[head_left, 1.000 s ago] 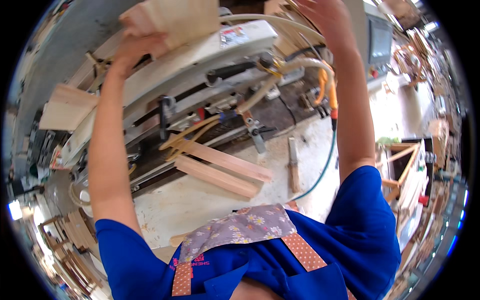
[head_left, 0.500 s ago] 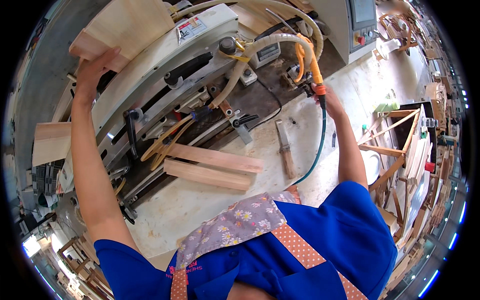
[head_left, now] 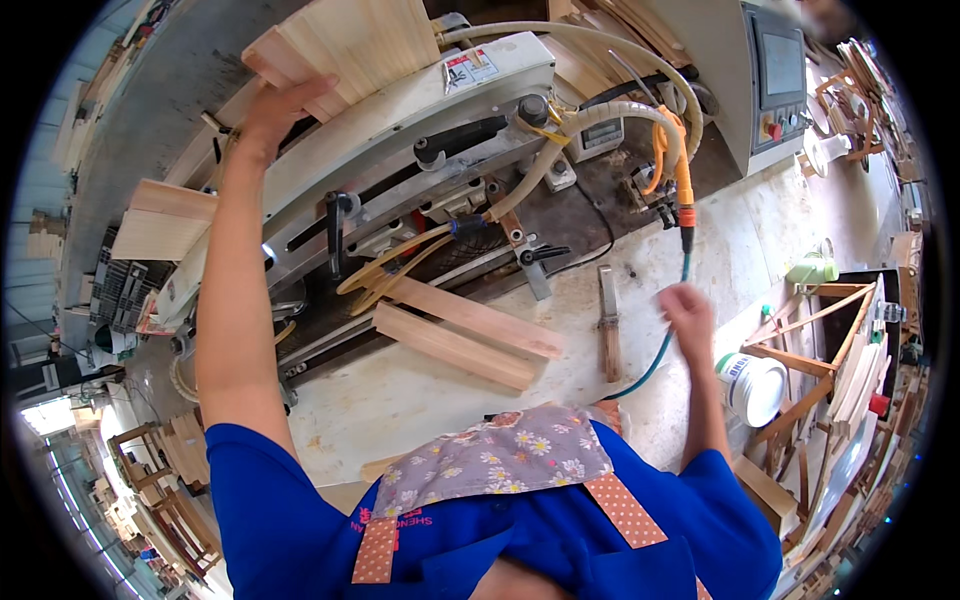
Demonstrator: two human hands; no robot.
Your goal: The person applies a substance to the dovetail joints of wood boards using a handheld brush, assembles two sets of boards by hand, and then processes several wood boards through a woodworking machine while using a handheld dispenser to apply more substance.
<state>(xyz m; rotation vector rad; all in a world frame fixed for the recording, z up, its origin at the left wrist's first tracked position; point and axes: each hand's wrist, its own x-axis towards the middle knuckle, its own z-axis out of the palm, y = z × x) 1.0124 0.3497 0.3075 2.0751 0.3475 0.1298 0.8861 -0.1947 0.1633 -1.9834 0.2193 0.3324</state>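
Observation:
At the far left, my left hand (head_left: 278,115) is closed on the near end of a pale wooden board (head_left: 360,50), which rests on top of the machine's long white beam (head_left: 400,130). Loosely curled, my right hand (head_left: 690,315) is slightly blurred beside a teal air hose (head_left: 650,366); nothing shows in its fingers. Beyond that hand, an orange air blow gun (head_left: 684,175) hangs by the machine, joined to the hose. Two wooden strips (head_left: 455,345) lie on the white worktop (head_left: 400,420), left of a wooden-handled tool with a flat metal blade (head_left: 608,325).
Black clamp levers (head_left: 460,140) and beige hoses (head_left: 545,160) stick out along the machine. A control cabinet with a screen (head_left: 775,70) stands at the far right. To the right are a white bucket (head_left: 755,388) and a wooden frame (head_left: 850,330). Another board (head_left: 165,220) lies at left.
My right hand has come away from beside the blow gun, back toward me. My left hand stays on the board. The view has shifted, so the scene sits further right and lower.

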